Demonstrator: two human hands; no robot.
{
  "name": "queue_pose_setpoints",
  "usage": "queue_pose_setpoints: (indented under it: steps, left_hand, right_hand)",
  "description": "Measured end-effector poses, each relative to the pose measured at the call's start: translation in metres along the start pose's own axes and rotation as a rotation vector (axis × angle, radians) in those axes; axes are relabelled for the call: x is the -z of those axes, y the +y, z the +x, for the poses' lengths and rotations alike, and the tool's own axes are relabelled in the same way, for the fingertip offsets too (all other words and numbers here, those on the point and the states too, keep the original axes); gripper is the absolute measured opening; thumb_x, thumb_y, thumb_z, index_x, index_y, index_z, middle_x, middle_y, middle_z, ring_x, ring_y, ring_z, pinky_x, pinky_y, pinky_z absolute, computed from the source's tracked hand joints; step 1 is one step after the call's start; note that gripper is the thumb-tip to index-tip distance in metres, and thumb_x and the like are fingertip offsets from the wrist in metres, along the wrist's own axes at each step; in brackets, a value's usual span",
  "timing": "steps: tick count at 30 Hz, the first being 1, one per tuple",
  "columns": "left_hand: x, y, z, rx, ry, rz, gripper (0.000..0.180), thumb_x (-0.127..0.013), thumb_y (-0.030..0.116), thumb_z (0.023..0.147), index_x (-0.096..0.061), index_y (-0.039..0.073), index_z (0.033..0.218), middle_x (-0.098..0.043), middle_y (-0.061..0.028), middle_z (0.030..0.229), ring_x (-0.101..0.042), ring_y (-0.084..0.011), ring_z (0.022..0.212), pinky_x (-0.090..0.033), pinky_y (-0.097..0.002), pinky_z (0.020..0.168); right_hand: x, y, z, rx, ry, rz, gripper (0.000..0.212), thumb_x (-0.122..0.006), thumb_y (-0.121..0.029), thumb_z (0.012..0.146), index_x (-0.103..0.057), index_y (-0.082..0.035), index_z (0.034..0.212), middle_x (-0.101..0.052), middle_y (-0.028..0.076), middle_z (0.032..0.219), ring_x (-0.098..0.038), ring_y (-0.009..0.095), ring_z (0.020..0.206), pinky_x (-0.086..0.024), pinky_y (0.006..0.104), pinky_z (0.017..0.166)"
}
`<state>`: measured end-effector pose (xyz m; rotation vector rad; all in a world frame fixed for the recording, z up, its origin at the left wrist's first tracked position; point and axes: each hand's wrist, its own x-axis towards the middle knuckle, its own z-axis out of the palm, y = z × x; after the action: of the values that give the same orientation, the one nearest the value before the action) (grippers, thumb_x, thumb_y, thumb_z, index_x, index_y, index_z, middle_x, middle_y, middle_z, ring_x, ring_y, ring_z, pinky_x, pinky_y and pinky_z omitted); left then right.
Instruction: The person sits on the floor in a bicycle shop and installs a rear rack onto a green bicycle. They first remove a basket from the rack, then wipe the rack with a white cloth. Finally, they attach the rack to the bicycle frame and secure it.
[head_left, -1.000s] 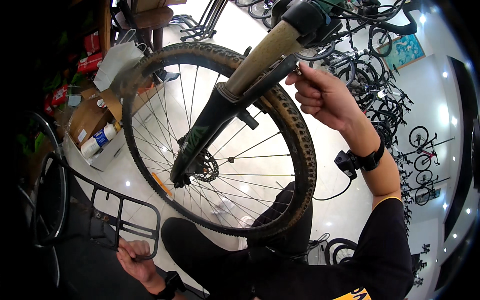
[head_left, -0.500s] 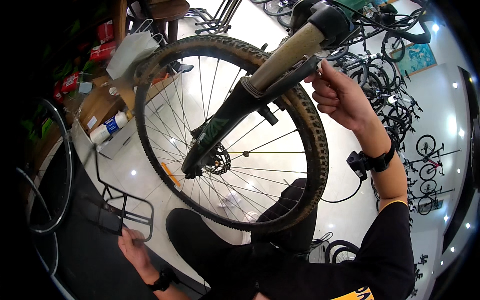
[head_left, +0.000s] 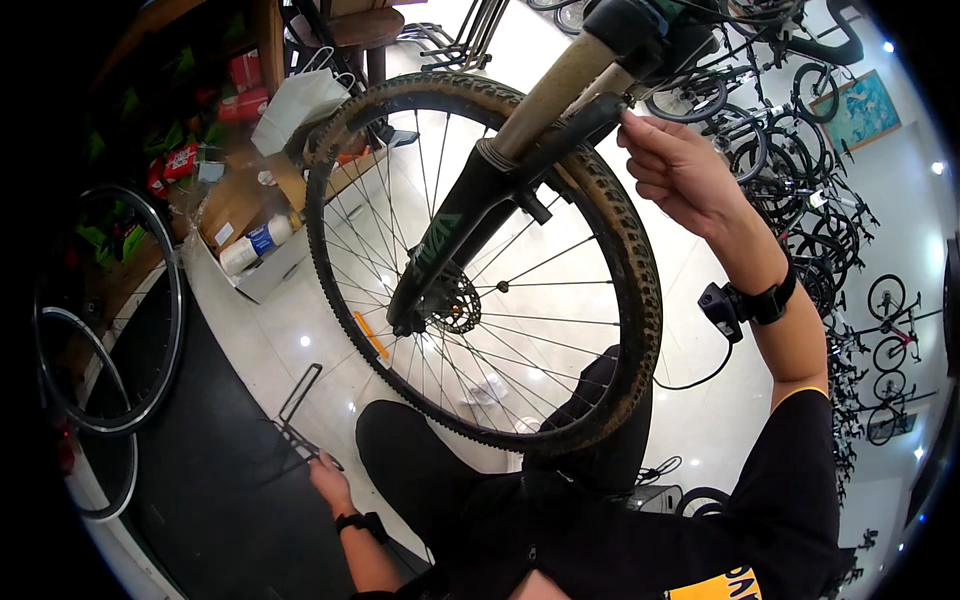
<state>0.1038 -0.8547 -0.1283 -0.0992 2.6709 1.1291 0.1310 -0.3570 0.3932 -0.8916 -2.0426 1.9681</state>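
Note:
My left hand grips a thin black wire-frame rack low at the left, above a dark mat. My right hand is raised, with thumb and fingertips pinched against the end of the black fork arch. Whatever small thing may be between those fingertips is too small to make out. In front of me stands a bicycle front wheel with a muddy knobbly tyre, held in a black suspension fork with pale stanchions. A disc rotor sits at its hub, and an orange reflector is on the spokes.
Loose wheel rims are at the left by the dark mat. An open carton holds a white bottle; a white paper bag is behind it. Several bicycles line the right side. My knees are below the wheel.
My left hand has moved right, and the wire rack in it has turned to a more edge-on angle. My right hand stays pinched at the fork arch. The whole view has shifted slightly.

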Motion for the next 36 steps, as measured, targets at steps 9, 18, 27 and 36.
queue_pose_setpoints:
  steps: [9,18,27,36]
  left_hand:
    - [-0.010,-0.004,0.009,0.180,-0.198,0.296,0.041,-0.051,0.034,0.093,-0.065,-0.004,0.096,-0.064,-0.0285,0.090,-0.060,-0.0456,0.087,-0.046,-0.0521,0.076]
    - [0.123,0.330,0.089,-0.647,0.104,-0.158,0.031,-0.060,0.028,0.090,-0.061,-0.002,0.101,-0.053,-0.0156,0.066,-0.050,-0.0200,0.056,-0.041,-0.0349,0.056]
    - [0.082,0.515,0.091,-0.940,-0.382,-0.882,0.021,-0.055,0.010,0.095,-0.065,0.003,0.111,-0.050,0.0092,0.073,-0.035,0.0002,0.061,-0.027,-0.0169,0.055]
    - [0.079,0.613,0.081,-1.229,-0.841,-0.612,0.029,-0.055,0.001,0.089,-0.061,-0.001,0.117,-0.066,-0.0098,0.085,-0.059,-0.0123,0.071,-0.049,-0.0274,0.069]
  right_hand:
    - [-0.003,-0.001,-0.001,-0.002,-0.064,-0.009,0.038,-0.040,-0.032,0.103,-0.059,0.000,0.095,-0.028,-0.008,0.057,-0.021,0.003,0.047,-0.018,0.0200,0.042]
    - [-0.001,0.014,0.012,0.168,0.034,-0.130,0.033,-0.058,-0.035,0.095,-0.056,-0.002,0.088,-0.035,-0.008,0.058,-0.027,0.003,0.047,-0.020,0.0213,0.042]
    - [0.000,0.004,0.004,-0.013,-0.097,0.056,0.036,-0.043,-0.031,0.101,-0.061,0.000,0.096,-0.032,-0.008,0.057,-0.026,0.003,0.048,-0.021,0.0200,0.043]
    - [-0.008,-0.012,0.000,-0.222,0.040,0.127,0.027,-0.052,-0.030,0.098,-0.057,-0.004,0.090,-0.032,-0.008,0.059,-0.026,0.003,0.050,-0.020,0.0195,0.045]
